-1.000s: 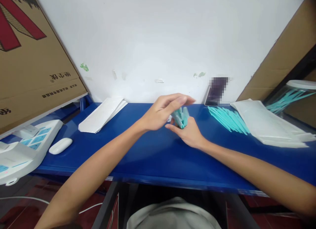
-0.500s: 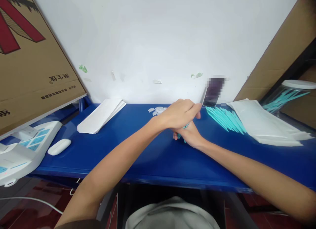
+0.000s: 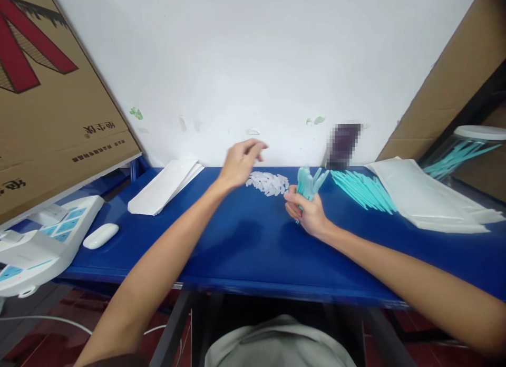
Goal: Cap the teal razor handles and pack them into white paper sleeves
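Observation:
A bunch of turquoise plastic sticks [image 3: 304,183] is held upright in my right hand [image 3: 310,213], fingers wrapped round it above the blue table. Paler, flatter ends stick out over the top of the fist. My left hand [image 3: 242,160] is raised near the wall with its fingers loosely bent and apart, and I see nothing in it. Just below and right of it lies a heap of small whitish translucent pieces [image 3: 269,183]. To the right of my right hand, more turquoise sticks [image 3: 363,190] lie in a loose pile.
White paper sleeves [image 3: 164,187] lie at left and translucent bags [image 3: 421,198] at right. A phone [image 3: 343,145] leans on the wall. A lidded jar [image 3: 458,156] holds more sticks. A white earbud case [image 3: 100,235] and a power strip [image 3: 59,235] are on the left.
My left hand has come off the top of my right hand and moved left and up. The bundle's upper ends and the whitish heap are now uncovered. My right hand keeps its hold.

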Demonstrator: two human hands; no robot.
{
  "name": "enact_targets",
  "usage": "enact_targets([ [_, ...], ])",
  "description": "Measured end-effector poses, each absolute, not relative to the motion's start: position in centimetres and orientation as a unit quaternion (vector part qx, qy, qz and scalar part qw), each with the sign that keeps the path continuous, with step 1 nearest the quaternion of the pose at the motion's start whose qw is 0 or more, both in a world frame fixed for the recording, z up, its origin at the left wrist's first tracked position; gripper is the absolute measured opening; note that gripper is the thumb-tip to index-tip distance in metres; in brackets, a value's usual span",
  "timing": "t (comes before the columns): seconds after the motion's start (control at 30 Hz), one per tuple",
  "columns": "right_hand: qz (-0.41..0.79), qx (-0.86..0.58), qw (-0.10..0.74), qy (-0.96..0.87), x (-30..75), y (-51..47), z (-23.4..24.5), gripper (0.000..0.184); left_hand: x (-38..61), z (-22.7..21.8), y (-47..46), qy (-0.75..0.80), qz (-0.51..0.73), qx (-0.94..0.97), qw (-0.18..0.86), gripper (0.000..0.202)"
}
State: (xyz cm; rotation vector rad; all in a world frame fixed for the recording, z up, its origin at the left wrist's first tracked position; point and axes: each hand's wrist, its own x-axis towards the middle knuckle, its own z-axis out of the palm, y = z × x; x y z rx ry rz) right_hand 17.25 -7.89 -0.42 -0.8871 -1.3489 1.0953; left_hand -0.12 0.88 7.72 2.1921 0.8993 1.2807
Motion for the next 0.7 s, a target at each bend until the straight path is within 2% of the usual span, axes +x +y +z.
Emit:
enact_targets([
  [0.1, 0.455, -0.397, 0.519, -0.605, 17.4, -7.8, -0.5, 0.048, -6.6, 6.3, 3.8, 0.5, 0.435, 0.74, 0.112, 0.043],
  [0.27, 0.429, -0.429, 0.453, -0.653, 17.5, -7.7, -0.6, 0.033, -16.2, 5.5, 6.3, 0.699, 0.324, 0.637, -0.002, 0.048],
  [0.5, 0.443, -0.436, 0.434, -0.652, 17.5, -7.4, -0.8, 0.028, -21.8, 6.1, 6.0, 0.756, 0.123, 0.633, -0.113, 0.068],
  [0.57, 0.439, -0.439, 0.43, -0.655, 17.6, -7.5, -0.8, 0.027, -22.6, 5.6, 6.1, 0.759, 0.065, 0.638, -0.112, 0.08],
  [0.7, 0.42, -0.441, 0.423, -0.671, 17.6, -7.5, -0.9, 0.031, -23.8, 4.1, 6.7, 0.773, 0.024, 0.634, -0.023, 0.111],
])
